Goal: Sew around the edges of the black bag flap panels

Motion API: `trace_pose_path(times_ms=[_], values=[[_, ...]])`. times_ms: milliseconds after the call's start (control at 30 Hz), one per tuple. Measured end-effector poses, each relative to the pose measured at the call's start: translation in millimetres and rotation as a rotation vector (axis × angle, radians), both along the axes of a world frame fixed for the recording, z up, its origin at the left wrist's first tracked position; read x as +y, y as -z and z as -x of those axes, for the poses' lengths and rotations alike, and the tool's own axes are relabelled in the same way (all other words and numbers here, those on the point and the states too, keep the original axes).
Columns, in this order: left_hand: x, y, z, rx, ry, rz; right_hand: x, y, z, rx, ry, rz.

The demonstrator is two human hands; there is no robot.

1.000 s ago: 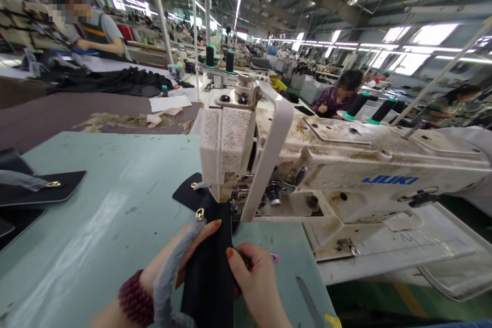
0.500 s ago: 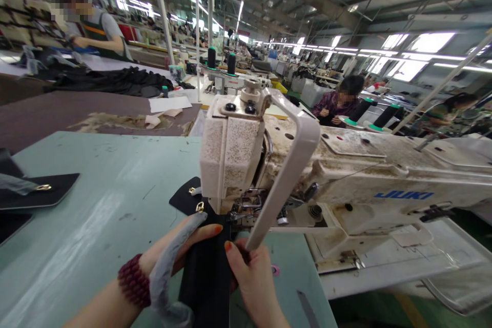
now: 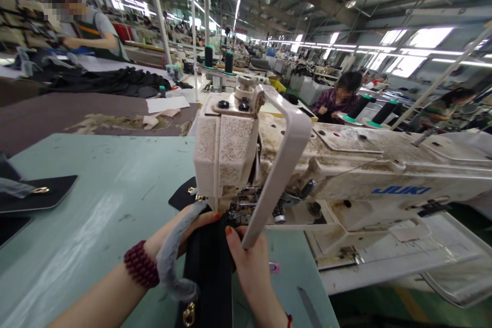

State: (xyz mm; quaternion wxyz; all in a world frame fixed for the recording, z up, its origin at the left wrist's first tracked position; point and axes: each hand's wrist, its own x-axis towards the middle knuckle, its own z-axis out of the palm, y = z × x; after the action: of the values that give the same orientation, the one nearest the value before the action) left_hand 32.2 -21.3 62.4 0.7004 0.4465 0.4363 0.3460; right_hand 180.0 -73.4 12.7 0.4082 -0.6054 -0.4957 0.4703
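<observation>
A black panel (image 3: 209, 271) runs under the needle area of a white sewing machine (image 3: 226, 159). It carries a plastic-wrapped handle (image 3: 169, 266) with gold clasps; one clasp (image 3: 189, 313) shows near the bottom edge. My left hand (image 3: 192, 225) lies on the panel's left part close to the presser foot, the handle looping over its wrist. On the panel's right edge, my right hand (image 3: 248, 256) pinches the material between thumb and fingers; its fingertips are partly hidden beneath and behind the machine's slanting white bar (image 3: 277, 169).
More black pieces with a gold clasp lie at the left of the green table (image 3: 96, 205). A blade-like strip (image 3: 309, 307) and a pink item (image 3: 274, 267) are right of my right hand. Thread cones (image 3: 359, 107) stand behind the machine. Two people work farther back.
The black panel and its wrapped handle have shifted, and a lower gold clasp has come into view. My left hand has moved slightly up toward the presser foot. The camera view has shifted slightly.
</observation>
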Motion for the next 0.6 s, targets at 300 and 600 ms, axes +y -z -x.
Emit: trace_pose_path(times_ms=[300,600], values=[[-28.2,11.2,14.0,0.01,-0.06,0.119,-0.4,6.8,2.7,-0.035,0.046,-0.068],[-20.0,22.8,-1.4,-0.133,-0.025,0.317,-6.0,23.3,4.2,0.065,0.037,-0.048]])
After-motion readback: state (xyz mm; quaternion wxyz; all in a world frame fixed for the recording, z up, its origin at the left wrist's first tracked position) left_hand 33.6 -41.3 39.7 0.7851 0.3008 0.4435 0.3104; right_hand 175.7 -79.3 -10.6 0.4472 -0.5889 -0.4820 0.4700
